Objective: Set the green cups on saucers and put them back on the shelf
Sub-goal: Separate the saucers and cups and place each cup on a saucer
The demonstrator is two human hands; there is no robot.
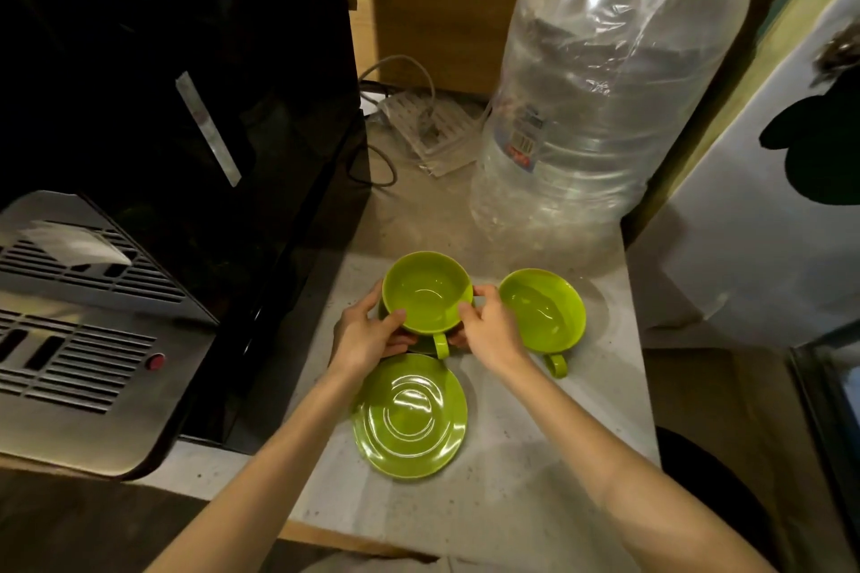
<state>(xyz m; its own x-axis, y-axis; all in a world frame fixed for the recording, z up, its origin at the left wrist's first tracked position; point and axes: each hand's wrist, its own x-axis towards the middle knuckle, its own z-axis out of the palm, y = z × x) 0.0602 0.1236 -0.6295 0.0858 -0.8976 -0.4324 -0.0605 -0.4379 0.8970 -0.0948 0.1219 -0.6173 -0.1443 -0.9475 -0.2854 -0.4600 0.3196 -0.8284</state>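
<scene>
1. Both hands clamp one green cup [427,293] — the left hand [367,333] on its left wall, the right hand [491,328] on its right, the handle toward the person.
2. A dark green edge under it suggests a saucer; whether the cup rests on it cannot be told.
3. Just nearer than that cup lies a bare saucer [409,416]; to the cup's right stands the second cup [542,309].
4. Risk: a glossy cup lifted with a saucer could slide off, or a knuckle could nudge the second cup.
</scene>
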